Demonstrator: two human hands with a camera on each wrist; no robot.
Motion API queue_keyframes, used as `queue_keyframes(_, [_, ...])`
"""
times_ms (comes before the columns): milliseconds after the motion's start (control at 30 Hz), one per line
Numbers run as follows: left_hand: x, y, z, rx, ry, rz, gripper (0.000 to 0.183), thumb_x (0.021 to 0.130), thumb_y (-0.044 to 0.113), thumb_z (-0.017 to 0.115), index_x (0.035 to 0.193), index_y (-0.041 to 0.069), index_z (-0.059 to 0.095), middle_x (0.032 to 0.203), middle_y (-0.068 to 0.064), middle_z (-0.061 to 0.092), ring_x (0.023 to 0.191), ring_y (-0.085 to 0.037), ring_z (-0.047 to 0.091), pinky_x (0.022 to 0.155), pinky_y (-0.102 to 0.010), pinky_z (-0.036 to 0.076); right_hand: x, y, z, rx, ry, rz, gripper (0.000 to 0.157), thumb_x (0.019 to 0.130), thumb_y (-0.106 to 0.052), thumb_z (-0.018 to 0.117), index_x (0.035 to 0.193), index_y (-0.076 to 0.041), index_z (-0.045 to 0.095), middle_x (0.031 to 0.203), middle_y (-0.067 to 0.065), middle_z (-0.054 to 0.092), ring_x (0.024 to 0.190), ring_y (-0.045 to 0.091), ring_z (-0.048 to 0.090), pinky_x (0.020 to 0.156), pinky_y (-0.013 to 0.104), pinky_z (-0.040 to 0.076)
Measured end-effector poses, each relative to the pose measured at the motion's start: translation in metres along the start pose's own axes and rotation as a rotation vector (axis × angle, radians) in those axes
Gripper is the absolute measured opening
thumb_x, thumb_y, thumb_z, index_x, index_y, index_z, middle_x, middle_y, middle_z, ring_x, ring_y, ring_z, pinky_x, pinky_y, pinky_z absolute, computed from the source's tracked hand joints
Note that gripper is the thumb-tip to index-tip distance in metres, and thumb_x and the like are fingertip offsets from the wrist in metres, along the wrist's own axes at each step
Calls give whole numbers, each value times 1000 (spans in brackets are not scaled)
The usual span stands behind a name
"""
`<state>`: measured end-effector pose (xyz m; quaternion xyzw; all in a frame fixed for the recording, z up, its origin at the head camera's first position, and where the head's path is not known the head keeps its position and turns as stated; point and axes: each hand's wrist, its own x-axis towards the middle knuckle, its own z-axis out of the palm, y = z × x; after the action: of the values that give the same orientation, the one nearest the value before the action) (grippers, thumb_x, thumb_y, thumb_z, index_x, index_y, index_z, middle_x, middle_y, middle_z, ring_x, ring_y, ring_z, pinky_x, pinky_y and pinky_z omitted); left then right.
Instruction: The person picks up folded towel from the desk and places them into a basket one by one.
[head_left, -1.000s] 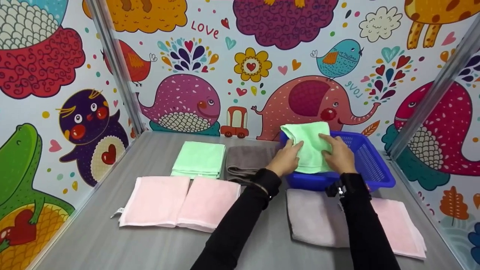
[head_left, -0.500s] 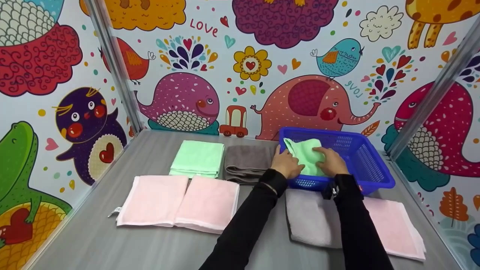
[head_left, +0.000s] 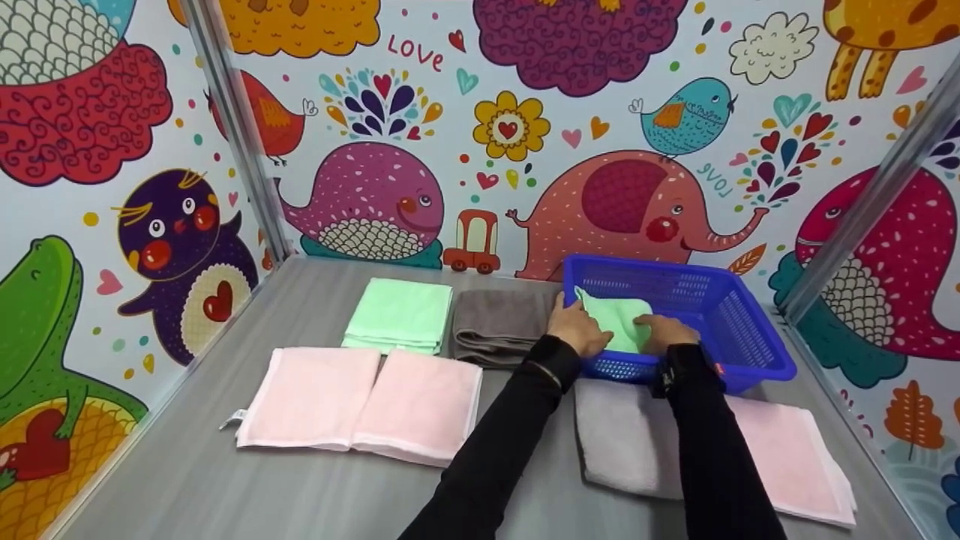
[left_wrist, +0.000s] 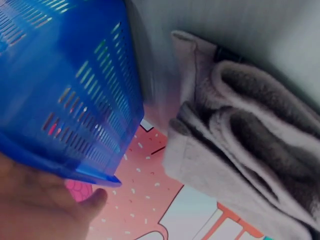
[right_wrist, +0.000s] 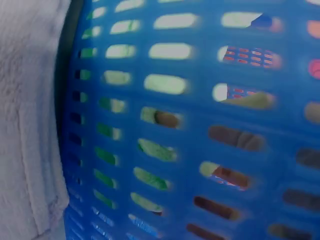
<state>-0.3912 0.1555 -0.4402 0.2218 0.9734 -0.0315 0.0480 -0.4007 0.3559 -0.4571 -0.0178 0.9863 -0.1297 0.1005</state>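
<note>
Lowering is done: compared with a second ago, when both hands held the green towel (head_left: 619, 324) up above the blue basket (head_left: 750, 352), it now sits down inside the basket, low against the near-left wall. So the towel reads as placed, with the hands not yet off it.

Near to far. At the near edge of the tabletop (head_left: 187, 480) lie two pink towels (head_left: 360, 401), side by side to the left; a grey towel (head_left: 622, 439) and another pink towel (head_left: 787, 457) lie to the right, just in front of the basket.

Left hand (head_left: 576, 330) rests at the basket's left rim, fingers curled over the towel's left edge. Right hand (head_left: 664, 331) lies on the towel's right part; fingers look bent onto the cloth, but pinch or plain press cannot be told.

The towel's long axis seems to run near-right to far-left, with a corner pointing up toward the far-left corner of the basket.

Further back, left of the basket, a dark grey towel (head_left: 499, 326) and beside it a folded green towel (head_left: 397, 315) lie toward the far edge.
</note>
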Motion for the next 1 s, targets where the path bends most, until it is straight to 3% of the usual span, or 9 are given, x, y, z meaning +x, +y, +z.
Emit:
queue_keyframes(300, [-2, 1, 0, 7, 20, -18, 62, 107, 63, 25, 138, 29, 68, 153, 14, 55, 156, -6, 28, 130, -40, 14, -6, -6, -2, -53, -135, 69, 59, 96, -11, 56, 153, -4, 46, 155, 32, 42, 143, 57, 38, 109, 79, 31])
queue_keyframes(500, [-1, 2, 0, -9, 2, -37, 60, 108, 61, 27, 143, 30, 64, 159, 13, 48, 155, -6, 28, 128, -40, 21, -8, -5, -4, -61, -144, 58, 56, 98, -13, 51, 153, -3, 45, 155, 31, 42, 143, 57, 38, 108, 78, 31])
queue_keyframes(733, [-3, 4, 5, -45, 50, 5, 56, 109, 58, 27, 149, 32, 58, 161, 10, 46, 153, -10, 35, 123, -40, 31, -13, 1, -12, -91, 75, 48, 58, 93, -19, 64, 148, -4, 54, 144, 30, 56, 129, 54, 55, 101, 73, 44])
queue_keyframes(1000, [-8, -11, 7, -63, 171, 97, 54, 110, 58, 27, 154, 35, 49, 158, 9, 49, 150, -14, 40, 120, -43, 37, -39, -23, -31, -29, 369, -81, 48, 101, -28, 64, 141, -2, 61, 128, 29, 68, 112, 49, 66, 93, 66, 50])
